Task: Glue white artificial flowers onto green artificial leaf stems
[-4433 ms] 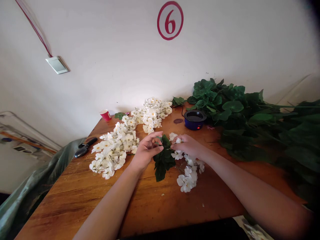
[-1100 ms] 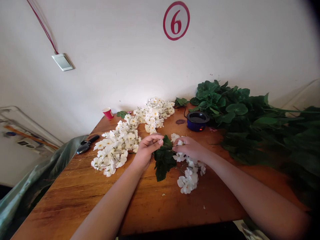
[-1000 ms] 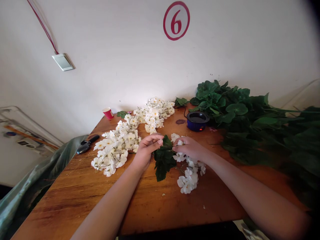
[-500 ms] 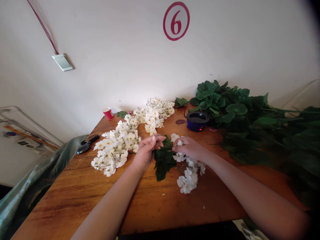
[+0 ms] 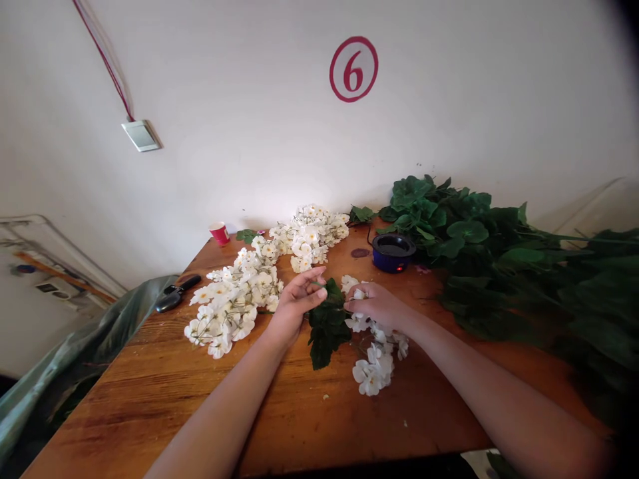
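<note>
My left hand (image 5: 295, 303) has its fingers curled together at the top of a dark green leaf cluster (image 5: 325, 327) lying on the wooden table (image 5: 164, 392). My right hand (image 5: 378, 305) is closed over a white flower sprig (image 5: 375, 362) that trails toward me on the table. The two hands sit close together, with the leaf cluster between them. What the left fingertips pinch is too small to make out.
A long heap of white flower sprigs (image 5: 252, 286) lies to the left. A big pile of green leafy stems (image 5: 499, 259) fills the right side. A blue pot (image 5: 393, 252), a red cup (image 5: 218, 233) and black pliers (image 5: 174, 297) stand farther back. A green sheet (image 5: 74, 359) hangs off the left edge.
The hands have stayed at the leaf cluster and sprig, with small finger movements of the left hand. The camera has tilted up slightly, so everything sits lower in the picture.
</note>
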The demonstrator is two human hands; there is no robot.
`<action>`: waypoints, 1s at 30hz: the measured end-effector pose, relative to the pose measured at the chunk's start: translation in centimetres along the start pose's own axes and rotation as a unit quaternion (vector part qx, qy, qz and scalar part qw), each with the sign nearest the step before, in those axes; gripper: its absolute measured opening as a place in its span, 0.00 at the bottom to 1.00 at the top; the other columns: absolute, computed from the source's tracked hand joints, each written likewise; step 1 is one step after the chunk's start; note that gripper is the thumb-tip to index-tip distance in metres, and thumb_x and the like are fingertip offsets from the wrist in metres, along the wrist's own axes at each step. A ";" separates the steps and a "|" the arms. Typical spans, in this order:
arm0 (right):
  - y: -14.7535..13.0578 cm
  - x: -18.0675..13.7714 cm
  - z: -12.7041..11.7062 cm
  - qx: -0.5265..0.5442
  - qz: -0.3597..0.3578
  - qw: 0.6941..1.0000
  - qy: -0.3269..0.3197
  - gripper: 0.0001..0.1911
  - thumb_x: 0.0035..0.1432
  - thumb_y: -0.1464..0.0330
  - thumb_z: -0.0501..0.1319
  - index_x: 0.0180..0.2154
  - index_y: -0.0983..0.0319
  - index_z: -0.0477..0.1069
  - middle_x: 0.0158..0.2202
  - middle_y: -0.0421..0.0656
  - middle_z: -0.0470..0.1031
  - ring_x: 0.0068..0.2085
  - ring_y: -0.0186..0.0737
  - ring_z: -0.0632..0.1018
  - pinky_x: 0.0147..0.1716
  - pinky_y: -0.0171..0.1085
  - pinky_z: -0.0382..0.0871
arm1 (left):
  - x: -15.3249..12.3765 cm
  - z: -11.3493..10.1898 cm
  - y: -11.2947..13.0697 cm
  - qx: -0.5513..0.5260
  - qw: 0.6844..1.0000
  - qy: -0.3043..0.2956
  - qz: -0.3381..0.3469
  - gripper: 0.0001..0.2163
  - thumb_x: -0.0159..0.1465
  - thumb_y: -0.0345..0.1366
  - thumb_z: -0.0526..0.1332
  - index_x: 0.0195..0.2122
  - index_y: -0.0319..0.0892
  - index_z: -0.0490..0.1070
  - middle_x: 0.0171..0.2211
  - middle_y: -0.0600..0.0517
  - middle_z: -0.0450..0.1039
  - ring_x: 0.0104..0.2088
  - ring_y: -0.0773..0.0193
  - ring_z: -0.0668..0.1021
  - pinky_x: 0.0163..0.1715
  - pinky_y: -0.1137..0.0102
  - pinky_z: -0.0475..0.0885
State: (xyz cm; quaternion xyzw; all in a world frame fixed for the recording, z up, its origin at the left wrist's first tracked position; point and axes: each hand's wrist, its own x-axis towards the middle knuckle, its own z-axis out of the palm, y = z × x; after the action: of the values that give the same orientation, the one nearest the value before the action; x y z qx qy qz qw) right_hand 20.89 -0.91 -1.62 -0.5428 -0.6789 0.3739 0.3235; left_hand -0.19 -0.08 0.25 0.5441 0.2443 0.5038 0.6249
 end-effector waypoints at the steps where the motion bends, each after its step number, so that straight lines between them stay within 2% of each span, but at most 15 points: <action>1: 0.0 0.0 0.0 0.003 0.001 1.000 0.001 0.08 0.50 0.63 0.63 0.28 0.61 0.72 0.26 0.39 0.73 0.29 0.38 0.73 0.30 0.34 0.62 | 0.0 0.1 0.0 0.004 1.000 0.004 -0.001 0.19 0.52 0.36 0.73 0.46 0.46 0.78 0.37 0.52 0.73 0.33 0.69 0.72 0.33 0.73 0.65; 4: 0.1 0.0 0.1 0.014 0.003 1.000 -0.008 0.08 0.50 0.63 0.63 0.29 0.61 0.72 0.26 0.38 0.72 0.29 0.38 0.72 0.30 0.34 0.62 | 0.0 0.2 -0.3 0.015 1.000 0.026 0.002 0.11 0.51 0.35 0.74 0.35 0.43 0.79 0.33 0.53 0.73 0.32 0.70 0.71 0.33 0.74 0.64; 6: 0.1 0.0 0.1 0.014 0.003 1.000 -0.005 0.08 0.50 0.63 0.63 0.29 0.61 0.72 0.27 0.39 0.72 0.30 0.38 0.72 0.30 0.34 0.62 | 0.0 0.2 -0.4 0.019 0.999 0.042 0.003 0.09 0.51 0.37 0.74 0.32 0.42 0.79 0.34 0.52 0.74 0.31 0.70 0.71 0.32 0.73 0.64; 11: -0.2 -0.1 0.2 -0.005 0.015 1.000 0.006 0.08 0.50 0.63 0.63 0.29 0.61 0.71 0.26 0.39 0.73 0.31 0.40 0.73 0.30 0.34 0.62 | -0.1 -0.2 -0.3 0.032 0.998 0.040 -0.041 0.14 0.54 0.41 0.72 0.41 0.43 0.80 0.28 0.52 0.74 0.29 0.68 0.72 0.31 0.72 0.63; 14: -0.4 -0.1 0.3 0.006 0.016 1.000 -0.009 0.08 0.50 0.63 0.62 0.28 0.61 0.71 0.25 0.39 0.72 0.29 0.39 0.73 0.29 0.34 0.62 | -0.1 -0.5 -0.4 0.029 0.999 0.026 -0.033 0.18 0.56 0.46 0.70 0.43 0.41 0.80 0.29 0.50 0.74 0.29 0.67 0.72 0.32 0.72 0.63; 21: 0.0 0.1 0.5 0.000 0.005 1.000 0.007 0.08 0.50 0.63 0.63 0.28 0.62 0.71 0.26 0.39 0.73 0.30 0.39 0.73 0.29 0.34 0.61 | 0.1 -0.8 -0.5 -0.026 0.999 -0.032 0.021 0.30 0.56 0.59 0.63 0.51 0.41 0.77 0.43 0.45 0.71 0.35 0.63 0.73 0.31 0.70 0.66; 23: 0.0 0.1 0.5 -0.006 0.001 1.000 0.007 0.08 0.50 0.63 0.63 0.27 0.62 0.71 0.26 0.39 0.72 0.29 0.39 0.72 0.29 0.34 0.60 | 0.0 -0.7 -0.4 -0.020 0.999 -0.037 0.017 0.29 0.56 0.57 0.65 0.52 0.42 0.76 0.44 0.46 0.70 0.35 0.63 0.73 0.32 0.71 0.67; 26: -0.1 0.0 0.5 -0.005 0.005 1.000 0.012 0.08 0.50 0.63 0.63 0.28 0.62 0.72 0.26 0.39 0.72 0.30 0.38 0.72 0.29 0.34 0.60 | -0.1 -0.5 -0.2 0.001 1.000 -0.013 -0.005 0.24 0.54 0.46 0.71 0.50 0.44 0.76 0.42 0.49 0.72 0.34 0.67 0.73 0.32 0.73 0.66; 28: -0.1 -0.1 0.4 -0.001 0.008 1.000 0.015 0.08 0.50 0.63 0.64 0.28 0.62 0.72 0.27 0.39 0.72 0.31 0.38 0.72 0.30 0.34 0.60 | -0.1 -0.4 -0.3 0.015 0.999 0.016 -0.026 0.19 0.52 0.40 0.73 0.45 0.44 0.78 0.36 0.52 0.73 0.31 0.69 0.72 0.32 0.74 0.65; 30: -0.2 -0.1 0.4 0.007 0.008 1.000 0.008 0.08 0.50 0.63 0.63 0.28 0.62 0.72 0.26 0.39 0.71 0.30 0.38 0.72 0.30 0.34 0.60 | 0.0 -0.4 -0.3 0.028 0.998 0.048 -0.037 0.14 0.52 0.39 0.73 0.38 0.42 0.79 0.30 0.53 0.73 0.28 0.71 0.71 0.30 0.74 0.64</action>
State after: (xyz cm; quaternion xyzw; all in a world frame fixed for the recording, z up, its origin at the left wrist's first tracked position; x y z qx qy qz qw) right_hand 20.48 -1.12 -1.68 -0.5489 -0.6695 0.3770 0.3291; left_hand -0.39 0.07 -0.18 0.5274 0.3080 0.4987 0.6150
